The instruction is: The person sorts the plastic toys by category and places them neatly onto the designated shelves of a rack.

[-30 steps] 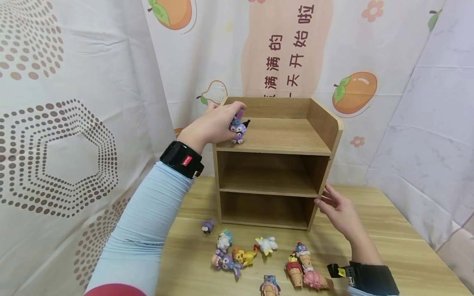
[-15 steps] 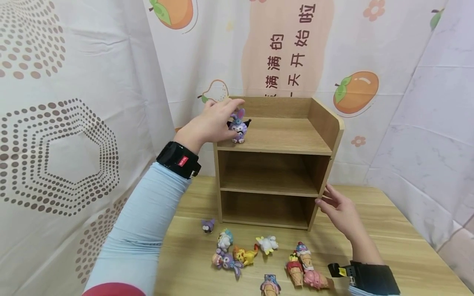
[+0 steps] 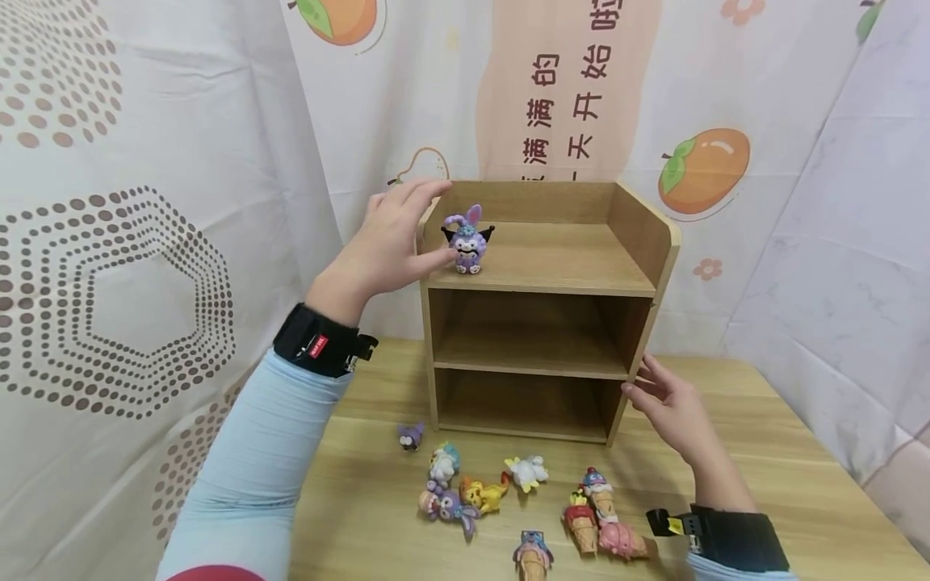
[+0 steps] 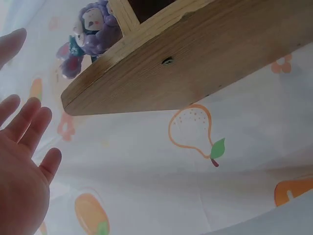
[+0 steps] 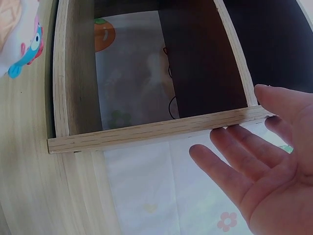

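A purple figurine (image 3: pixel 468 244) with rabbit ears and black points stands upright at the left front of the wooden shelf unit's top board (image 3: pixel 559 254). Just left of it is my left hand (image 3: pixel 385 242), fingers and thumb spread, nothing held. The left wrist view shows that hand (image 4: pixel 22 166) apart from the unit's side panel (image 4: pixel 161 73). My right hand (image 3: pixel 672 411) rests against the unit's right side with fairly straight fingers. In the right wrist view, the thumb and fingertips (image 5: pixel 218 134) of this hand meet the panel's edge (image 5: pixel 146 132).
Below the unit, a small purple figurine (image 3: pixel 410 436), a yellow figurine (image 3: pixel 483 494), a white figurine (image 3: pixel 527 473) and others lie on the wooden table (image 3: pixel 356 516). Several ice-cream-cone toys (image 3: pixel 583 524) lie at the right front. A printed curtain (image 3: pixel 392 97) hangs behind.
My left hand has let go of the purple rabbit-eared figurine and drawn off to the left, fingers spreading. The figurine stays standing on the top board. My right hand keeps its place.
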`<state>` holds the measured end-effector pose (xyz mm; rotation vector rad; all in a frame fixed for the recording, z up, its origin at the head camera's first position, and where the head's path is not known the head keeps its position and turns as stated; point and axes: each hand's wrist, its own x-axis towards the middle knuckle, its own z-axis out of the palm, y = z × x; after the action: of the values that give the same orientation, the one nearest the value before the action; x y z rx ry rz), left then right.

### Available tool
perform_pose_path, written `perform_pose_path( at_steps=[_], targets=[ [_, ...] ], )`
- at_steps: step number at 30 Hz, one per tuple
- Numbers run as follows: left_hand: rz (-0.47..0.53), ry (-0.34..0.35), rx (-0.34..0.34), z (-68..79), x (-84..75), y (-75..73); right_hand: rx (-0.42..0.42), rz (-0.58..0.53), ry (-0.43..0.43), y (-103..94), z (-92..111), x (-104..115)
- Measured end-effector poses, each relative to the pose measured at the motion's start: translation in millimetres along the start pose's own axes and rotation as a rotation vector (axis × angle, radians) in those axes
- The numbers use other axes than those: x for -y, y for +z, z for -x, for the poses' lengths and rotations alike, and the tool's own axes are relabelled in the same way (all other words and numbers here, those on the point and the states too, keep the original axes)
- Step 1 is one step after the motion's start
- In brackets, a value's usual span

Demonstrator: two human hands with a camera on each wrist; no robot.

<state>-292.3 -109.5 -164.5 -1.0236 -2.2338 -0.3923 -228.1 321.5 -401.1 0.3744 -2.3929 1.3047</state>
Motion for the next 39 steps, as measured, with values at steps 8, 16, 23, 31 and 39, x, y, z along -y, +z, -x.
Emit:
perform_pose_path(
  at_steps=[8, 16, 23, 31, 39],
  targets=[
    [0.095, 0.048, -0.206, 38.7, -2.0, 14.0, 0.014, 0.032, 0.004, -4.9, -2.0, 3.0],
    [0.141, 0.011, -0.252, 72.6, -7.8, 33.6, 0.017, 0.025, -0.006, -6.0, -1.9, 1.9],
    [0.129, -0.037, -0.205, 100.6, -12.1, 55.4, 0.024, 0.054, 0.0, -8.8, -1.3, 2.7],
    [0.155, -0.203, -0.163, 129.9, -15.0, 79.1, 0.029, 0.081, -0.005, -10.9, -2.6, 3.6],
    [0.156, -0.354, -0.114, 149.2, -15.7, 102.9, 0.032, 0.067, -0.015, -11.4, -3.2, 3.0]
  ],
)
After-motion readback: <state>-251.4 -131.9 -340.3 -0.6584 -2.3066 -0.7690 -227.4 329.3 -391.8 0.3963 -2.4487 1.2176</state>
